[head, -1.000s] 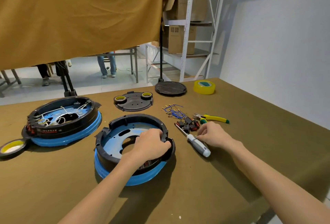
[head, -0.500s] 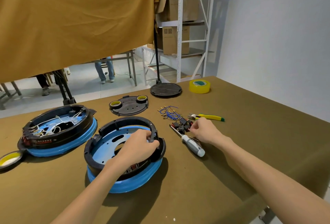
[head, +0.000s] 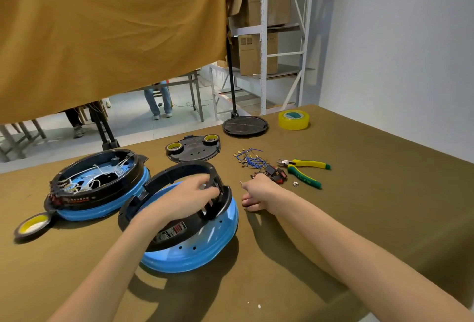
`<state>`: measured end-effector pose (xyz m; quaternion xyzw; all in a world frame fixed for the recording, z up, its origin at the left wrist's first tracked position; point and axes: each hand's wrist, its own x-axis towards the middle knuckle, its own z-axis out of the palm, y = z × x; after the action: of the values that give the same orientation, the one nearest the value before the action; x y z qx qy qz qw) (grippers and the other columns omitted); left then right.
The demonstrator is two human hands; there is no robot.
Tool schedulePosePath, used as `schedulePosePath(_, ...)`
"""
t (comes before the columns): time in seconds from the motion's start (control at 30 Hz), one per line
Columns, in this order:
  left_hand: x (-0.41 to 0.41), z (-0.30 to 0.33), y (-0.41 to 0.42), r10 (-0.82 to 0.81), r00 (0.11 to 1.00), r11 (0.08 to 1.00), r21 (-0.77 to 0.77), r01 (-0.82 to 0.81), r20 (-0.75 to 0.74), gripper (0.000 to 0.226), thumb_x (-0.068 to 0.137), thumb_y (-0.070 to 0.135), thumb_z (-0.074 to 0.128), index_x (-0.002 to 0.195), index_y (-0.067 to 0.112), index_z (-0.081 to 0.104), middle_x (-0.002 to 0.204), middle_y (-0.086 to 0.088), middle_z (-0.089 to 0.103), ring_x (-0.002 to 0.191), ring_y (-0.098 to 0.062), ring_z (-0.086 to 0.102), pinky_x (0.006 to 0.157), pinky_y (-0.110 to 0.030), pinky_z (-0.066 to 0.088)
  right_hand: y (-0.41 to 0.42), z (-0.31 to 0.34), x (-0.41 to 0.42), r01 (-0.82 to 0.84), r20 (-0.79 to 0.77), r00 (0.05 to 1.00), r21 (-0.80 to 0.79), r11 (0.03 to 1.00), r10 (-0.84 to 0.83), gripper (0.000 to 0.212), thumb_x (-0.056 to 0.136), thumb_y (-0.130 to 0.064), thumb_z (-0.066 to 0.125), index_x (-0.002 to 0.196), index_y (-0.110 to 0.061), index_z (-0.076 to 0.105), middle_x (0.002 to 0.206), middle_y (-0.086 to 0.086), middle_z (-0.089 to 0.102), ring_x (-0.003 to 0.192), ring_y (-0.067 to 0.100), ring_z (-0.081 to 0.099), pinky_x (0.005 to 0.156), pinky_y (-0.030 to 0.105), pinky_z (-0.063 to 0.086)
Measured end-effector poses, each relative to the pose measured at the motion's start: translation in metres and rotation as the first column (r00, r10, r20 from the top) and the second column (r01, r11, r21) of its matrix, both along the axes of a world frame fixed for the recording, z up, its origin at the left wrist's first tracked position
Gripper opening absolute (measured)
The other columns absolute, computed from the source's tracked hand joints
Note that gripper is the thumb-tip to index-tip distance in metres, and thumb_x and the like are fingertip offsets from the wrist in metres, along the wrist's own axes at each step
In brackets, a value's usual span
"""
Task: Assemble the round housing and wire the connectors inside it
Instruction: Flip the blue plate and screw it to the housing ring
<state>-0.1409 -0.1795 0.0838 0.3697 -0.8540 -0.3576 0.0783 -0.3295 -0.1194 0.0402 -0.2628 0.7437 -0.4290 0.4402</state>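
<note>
A: Two housings on the table (head: 359, 219), head view only. The near round housing (head: 195, 242), blue shell with a black ring, sits tilted, its right side lifted. The left hand (head: 187, 198) grips the ring's right rim, fingers curled over the edge.

B: And the right hand (head: 259, 193)?

A: Just right of the housing, knuckles on the cloth, fingers curled under. A thin metal tip (head: 241, 182) pokes out by the thumb, so it probably holds a tool. Can't tell which one; the grip itself is hidden.

B: Connectors?

A: A cluster of small black and red connectors (head: 274, 174) lies just beyond the right hand, with blue wires (head: 250, 158) behind them and yellow-green cutters (head: 304, 170) to the right. The second housing (head: 100, 188), far left, already has white wiring inside.

B: Advice for this step?

A: My judgement: set the housing flat before working inside it, since a tilted shell can rock. Keep the left grip on the rim, clear of the openings. Use the wired unit as a reference for routing.
</note>
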Motion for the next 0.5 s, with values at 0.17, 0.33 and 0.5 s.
schedulePosePath(0.17,0.007,-0.029,0.007,0.086,0.993,0.995,-0.065,-0.08,0.084,0.019,0.101,0.038,0.054,0.11,0.024,0.062,0.093,0.002,0.07,0.087,-0.017,0.066,0.077,-0.033,0.049,0.001,0.005,0.001,0.031,0.111,0.993,0.015,0.999,-0.033,0.024,0.107,-0.014,0.046,0.13,-0.008,0.047,0.101,0.017,0.068,0.088,0.024,0.066,0.082,0.04,0.058)
schedulePosePath(0.33,0.008,-0.024,0.004,0.097,0.983,0.995,0.022,-0.102,0.157,0.035,0.096,0.051,0.06,0.127,0.036,0.058,0.126,0.007,0.062,0.112,-0.013,0.057,0.092,-0.032,0.042,-0.002,0.003,0.007,0.01,0.104,0.994,0.009,1.0,-0.011,0.017,0.106,-0.013,0.049,0.122,-0.008,0.052,0.105,0.017,0.063,0.09,0.024,0.063,0.087,0.041,0.055)
schedulePosePath(0.5,0.019,-0.023,0.005,0.111,0.991,0.982,0.145,-0.121,0.079,0.022,0.097,0.051,0.06,0.113,0.044,0.046,0.116,0.014,0.052,0.108,-0.01,0.05,0.091,-0.03,0.034,0.003,-0.008,0.0,0.06,0.062,0.996,-0.059,0.996,-0.056,0.011,0.106,-0.018,0.053,0.113,-0.01,0.056,0.102,0.012,0.065,0.078,0.018,0.064,0.06,0.029,0.056)
